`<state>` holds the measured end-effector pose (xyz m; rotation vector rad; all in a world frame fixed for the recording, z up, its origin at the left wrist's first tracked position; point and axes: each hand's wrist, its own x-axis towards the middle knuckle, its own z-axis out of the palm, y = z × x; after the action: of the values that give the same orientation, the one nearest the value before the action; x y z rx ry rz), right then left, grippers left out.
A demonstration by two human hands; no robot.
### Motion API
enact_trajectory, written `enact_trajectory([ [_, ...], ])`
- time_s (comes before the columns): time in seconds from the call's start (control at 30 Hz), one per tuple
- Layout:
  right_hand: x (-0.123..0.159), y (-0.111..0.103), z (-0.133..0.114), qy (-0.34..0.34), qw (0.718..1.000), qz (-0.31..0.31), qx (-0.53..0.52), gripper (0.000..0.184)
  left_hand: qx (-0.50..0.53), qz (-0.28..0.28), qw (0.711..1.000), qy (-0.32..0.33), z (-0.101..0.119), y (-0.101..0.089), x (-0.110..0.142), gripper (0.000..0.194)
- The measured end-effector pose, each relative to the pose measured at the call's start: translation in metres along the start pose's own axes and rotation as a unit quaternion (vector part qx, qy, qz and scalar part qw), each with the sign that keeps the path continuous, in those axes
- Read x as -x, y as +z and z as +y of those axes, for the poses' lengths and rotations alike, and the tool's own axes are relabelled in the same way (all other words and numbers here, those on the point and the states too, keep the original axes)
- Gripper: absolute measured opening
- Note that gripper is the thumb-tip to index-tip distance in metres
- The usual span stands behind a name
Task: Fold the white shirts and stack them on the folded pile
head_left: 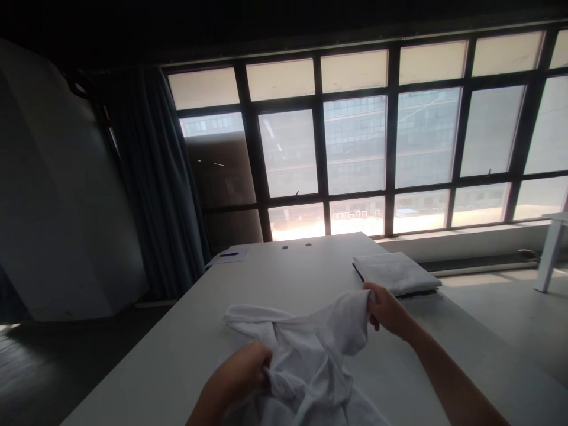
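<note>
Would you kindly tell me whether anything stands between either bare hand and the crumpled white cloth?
Nothing visible does: the left hand and the right hand both grip the crumpled white cloth directly.

Daylight enters through the wide window (355, 142) behind the table (293, 275), so the room is seen against the light. The lower panes are overexposed to a pale orange-white, and the building outside is washed by haze. Thin bright reflections lie on the panes at the left. The ceiling (266, 23) is almost black; the curtain (151, 177) stands in deep shade. Sunlight makes a pale strip on the floor (492, 278) at the right. The white cloth (319, 367) looks grey, with soft shadows in its folds. The left hand (248, 370) is dark and slightly blurred. Toward the sides, the window bars lean noticeably from the wide-angle distortion.
</note>
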<state>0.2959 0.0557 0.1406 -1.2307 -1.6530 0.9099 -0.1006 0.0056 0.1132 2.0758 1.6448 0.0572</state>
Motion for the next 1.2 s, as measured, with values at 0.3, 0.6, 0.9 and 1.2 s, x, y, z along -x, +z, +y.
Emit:
enact_trajectory([
  [0.3, 0.009, 0.051, -0.012, 0.029, 0.988, -0.101, -0.114, 0.025, -0.028, 0.050, 0.998, -0.002, -0.005, -0.008, 0.004, 0.046],
  [0.6, 0.028, 0.065, -0.012, 0.098, 0.895, -0.402, -0.167, 0.047, -0.009, 0.046, 0.999, -0.009, -0.005, -0.007, 0.005, 0.056],
  [0.9, -0.009, 0.046, 0.004, -0.028, 0.984, 0.043, -0.172, 0.075, -0.015, 0.056, 0.998, -0.019, -0.005, -0.011, 0.007, 0.056],
  [1.2, 0.073, 0.191, 0.038, -0.146, 0.844, -0.343, 0.385, 0.021, -0.041, -0.012, 0.999, -0.031, -0.011, 0.017, -0.024, 0.077],
])
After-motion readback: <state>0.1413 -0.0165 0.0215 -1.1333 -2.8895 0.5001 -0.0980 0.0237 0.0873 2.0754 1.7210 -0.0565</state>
